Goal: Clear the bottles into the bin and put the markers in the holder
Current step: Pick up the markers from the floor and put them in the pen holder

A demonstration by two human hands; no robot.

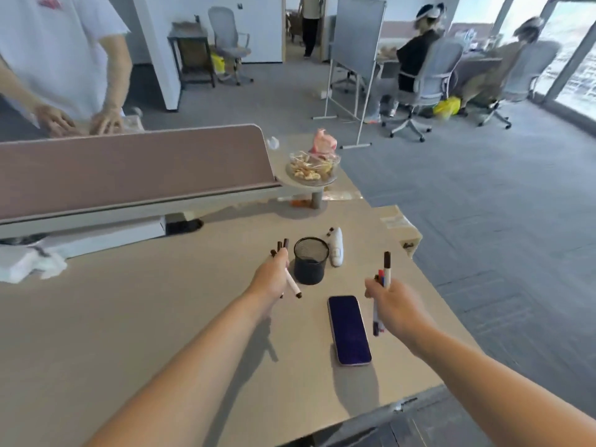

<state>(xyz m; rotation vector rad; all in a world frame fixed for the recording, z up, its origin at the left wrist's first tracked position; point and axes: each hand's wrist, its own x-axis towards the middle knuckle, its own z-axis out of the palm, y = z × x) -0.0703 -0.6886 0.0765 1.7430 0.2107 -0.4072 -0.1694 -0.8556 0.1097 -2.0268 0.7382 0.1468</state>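
A black mesh holder [310,260] stands upright on the beige desk [129,317], and nothing sticks out of its rim. My left hand [270,279] grips a bunch of white markers with dark caps [292,283] just left of the holder. My right hand [392,304] holds another bunch of markers [386,267], black, red and blue capped, to the right of the holder and above the desk. No bottle or bin is in view.
A phone [349,329] lies face up between my hands. A white device [336,246] lies right of the holder. A snack bowl on a stand [313,171] sits behind. A brown divider [129,169] borders the desk; a person stands behind it. The desk edge is close on the right.
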